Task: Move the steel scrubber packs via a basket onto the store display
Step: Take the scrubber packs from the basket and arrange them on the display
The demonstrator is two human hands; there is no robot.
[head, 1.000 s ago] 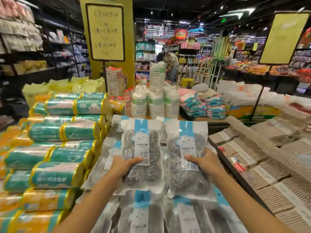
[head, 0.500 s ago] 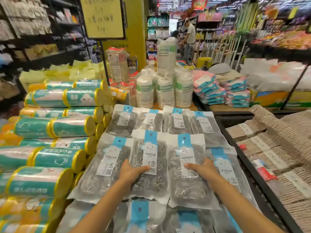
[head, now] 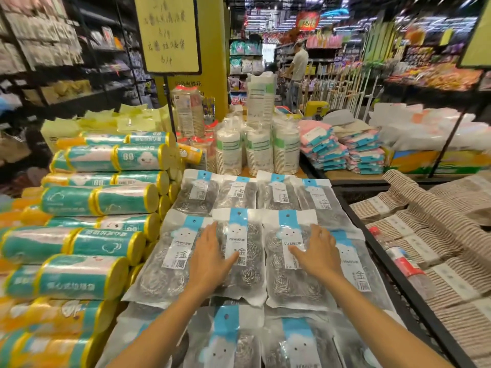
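Head view: I see both hands lying flat with straight fingers, gripping nothing. The left hand [head: 210,257] presses on one scrubber pack [head: 247,277], and the right hand [head: 317,254] presses on the second pack [head: 285,284] just beside it. Both packs lie face up in the middle row on the bench [head: 248,171], overlapping the other rows. Bag rolls [head: 106,200] are stacked to the left, paper cups [head: 259,152] stand behind, and a bottle [head: 403,264] lies to the right.
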